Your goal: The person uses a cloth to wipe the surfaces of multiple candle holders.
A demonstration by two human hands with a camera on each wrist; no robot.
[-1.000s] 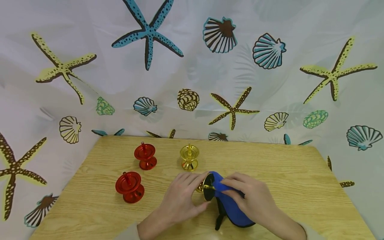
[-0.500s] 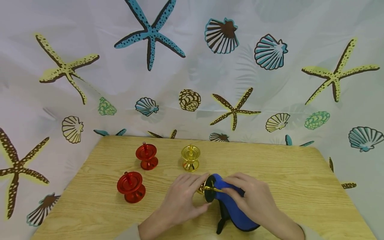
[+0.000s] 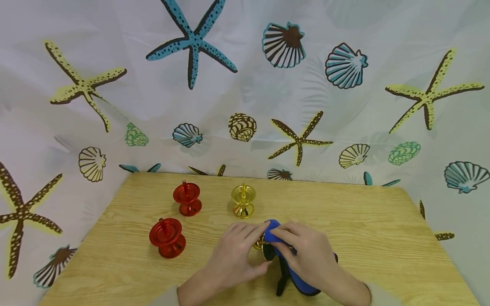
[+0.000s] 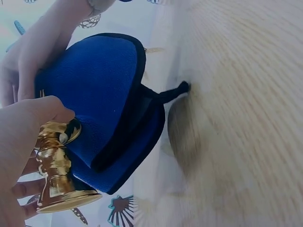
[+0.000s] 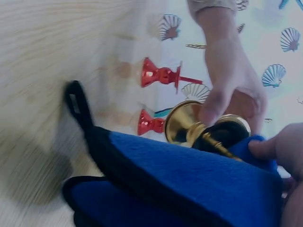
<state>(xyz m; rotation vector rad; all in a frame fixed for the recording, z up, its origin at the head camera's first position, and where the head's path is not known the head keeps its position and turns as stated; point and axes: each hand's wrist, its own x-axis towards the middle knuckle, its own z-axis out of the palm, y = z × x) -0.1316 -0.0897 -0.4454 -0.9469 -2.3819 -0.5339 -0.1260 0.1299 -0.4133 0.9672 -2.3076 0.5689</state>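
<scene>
One spiked gold metal candle holder, tilted, gripped by the left hand, at ten o'clock (head view) from black-edged blue cloth pinched by the right hand; a loosened grip could drop it.

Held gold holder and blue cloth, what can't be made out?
- Head view: left hand hides much of the held gold holder; right hand covers part of the blue cloth.
- Left wrist view: thumb covers part of the holder.
- Right wrist view: bottom edge cuts off the cloth.
</scene>
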